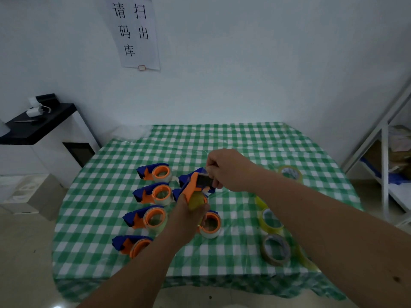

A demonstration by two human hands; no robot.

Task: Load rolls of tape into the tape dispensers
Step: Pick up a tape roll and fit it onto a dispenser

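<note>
Orange-and-blue plastic tape dispenser (193,185) held above mid-table, yellowish tape roll (196,201) loaded; left hand (188,215) gripping roll end, right hand (226,171) pinching tape strip at far end. Loaded dispensers (153,193) left, loose yellow tape rolls (270,221) right, on green-checked cloth table (244,141)

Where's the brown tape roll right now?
The brown tape roll lies on the table's near right side, just in front of a yellowish roll, beside the right forearm.

We note both forearms cut off below, left hand (185,215) hiding a dispenser (211,223) behind, shelf (387,165) cropped right.
</note>
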